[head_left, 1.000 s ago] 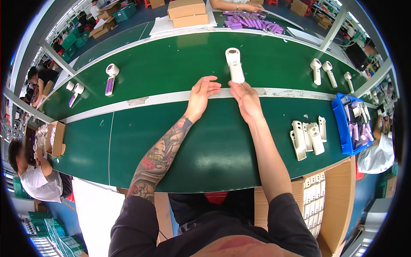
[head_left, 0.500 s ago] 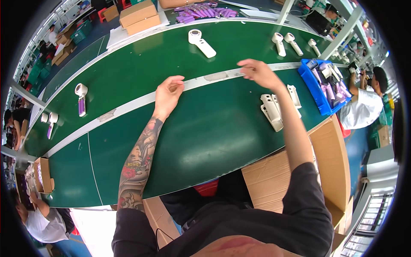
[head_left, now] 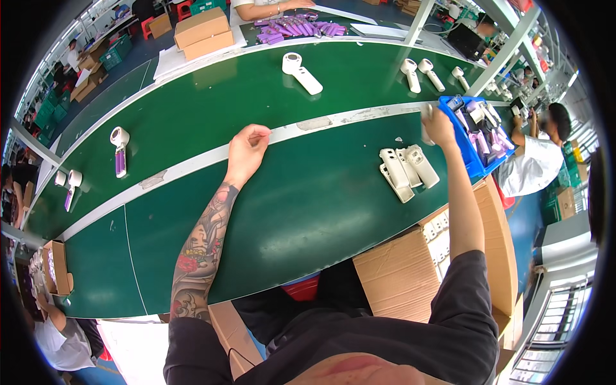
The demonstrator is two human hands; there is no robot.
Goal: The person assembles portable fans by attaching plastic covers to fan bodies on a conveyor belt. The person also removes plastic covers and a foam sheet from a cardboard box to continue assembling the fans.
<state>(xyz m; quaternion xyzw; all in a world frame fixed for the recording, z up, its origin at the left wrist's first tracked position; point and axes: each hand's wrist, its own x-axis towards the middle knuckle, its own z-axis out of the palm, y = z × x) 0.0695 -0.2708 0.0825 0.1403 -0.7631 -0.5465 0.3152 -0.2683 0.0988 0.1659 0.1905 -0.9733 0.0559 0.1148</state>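
My left hand hovers by the pale divider strip, its fingers curled together with nothing visible in them. My right hand is beside the blue bin, closed around a slim white plastic piece, blurred and partly covered by the fingers. Just below that hand, several off-white plastic housing shells lie grouped on the green bench. White and lilac plastic parts fill the bin.
White handheld units stand beyond the strip: one in the middle, several at right, a purple-handled one at left. Purple parts lie in front of a co-worker's arm. An open carton holding white pieces sits below the bench edge.
My right hand has moved right and down toward the bin and now grips a white piece. The shell at the right of the group has shifted. My left hand's fingers have drawn closer together.
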